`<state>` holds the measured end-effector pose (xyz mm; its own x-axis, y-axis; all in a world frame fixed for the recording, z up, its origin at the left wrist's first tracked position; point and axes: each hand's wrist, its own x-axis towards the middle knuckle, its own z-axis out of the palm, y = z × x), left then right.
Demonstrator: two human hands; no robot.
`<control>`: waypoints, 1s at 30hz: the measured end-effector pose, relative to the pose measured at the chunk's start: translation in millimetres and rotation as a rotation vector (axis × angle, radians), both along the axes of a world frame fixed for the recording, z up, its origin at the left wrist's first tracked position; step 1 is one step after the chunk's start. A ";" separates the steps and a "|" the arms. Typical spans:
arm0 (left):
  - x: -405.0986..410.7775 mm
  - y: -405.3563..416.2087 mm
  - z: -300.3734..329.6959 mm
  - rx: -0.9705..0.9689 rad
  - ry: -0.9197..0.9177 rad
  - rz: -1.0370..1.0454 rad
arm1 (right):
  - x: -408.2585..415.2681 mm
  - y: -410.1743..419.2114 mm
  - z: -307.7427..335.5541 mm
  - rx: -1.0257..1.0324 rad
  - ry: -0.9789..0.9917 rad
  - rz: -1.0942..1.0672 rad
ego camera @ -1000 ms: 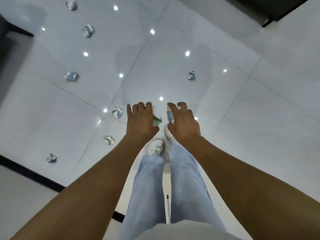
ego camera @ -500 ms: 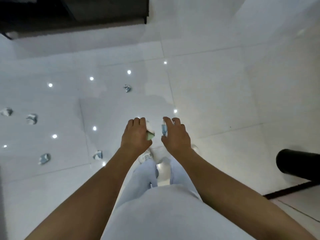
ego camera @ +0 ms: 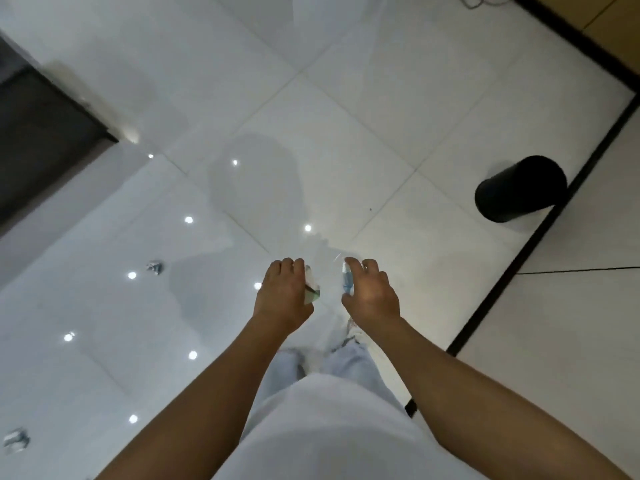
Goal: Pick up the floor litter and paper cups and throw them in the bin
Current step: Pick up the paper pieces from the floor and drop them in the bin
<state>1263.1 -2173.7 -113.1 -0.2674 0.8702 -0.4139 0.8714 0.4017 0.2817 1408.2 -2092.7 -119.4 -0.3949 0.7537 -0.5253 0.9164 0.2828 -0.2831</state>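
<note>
Two crumpled scraps remain on the floor at our left: one (ego camera: 15,439) at the far left edge, one (ego camera: 154,267) further up by the ceiling-light reflections. Both lie well apart from our hands; we judge them later pickups.

Dark furniture (ego camera: 41,140) fills the upper-left corner, off our line.

Left hand (ego camera: 282,296) is out in front, fingers curled round a crumpled white-and-green piece (ego camera: 311,289) that shows only at the thumb side. Right hand (ego camera: 372,297) mirrors it, fingers curled round a white-and-blue piece (ego camera: 347,282), also mostly hidden. We cannot tell whether either is a cup or plain paper. We read the both-hands load as a way to cut trips: one piece each, held forward and clear of our legs.

Black bin (ego camera: 519,188) stands to the upper right on the white tiles (ego camera: 346,116), just inside the black border strip (ego camera: 540,237). Its side faces us and the opening is not visible. It is well apart from both hands, so nothing is dropped yet.

Path between hands and bin shows bare tile only. A dark cable loop (ego camera: 474,1) lies at the top edge, away from our route. Main risk as we see it: a release short of the rim.
</note>
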 end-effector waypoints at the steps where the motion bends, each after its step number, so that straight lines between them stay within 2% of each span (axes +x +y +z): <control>1: 14.9 18.7 3.0 0.008 0.008 -0.041 | 17.4 14.0 1.2 -0.002 -0.006 -0.026; 8: 123.8 139.1 12.6 0.045 0.039 -0.282 | 119.5 104.3 6.5 -0.012 -0.012 -0.179; 14: 188.4 207.7 7.0 0.047 0.050 -0.490 | 180.4 154.9 8.2 -0.026 0.002 -0.329; 21: 217.6 293.5 4.1 0.004 0.073 -0.673 | 221.7 216.6 6.2 -0.019 0.031 -0.499; 30: 236.1 447.8 0.3 -0.022 0.064 -0.806 | 246.0 349.3 7.9 -0.006 0.047 -0.679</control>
<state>1499.2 -1725.9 -112.8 0.4152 0.7974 -0.4379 0.9095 -0.3523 0.2208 1654.2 -1743.3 -111.5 0.1424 0.8397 -0.5240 0.8769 -0.3526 -0.3267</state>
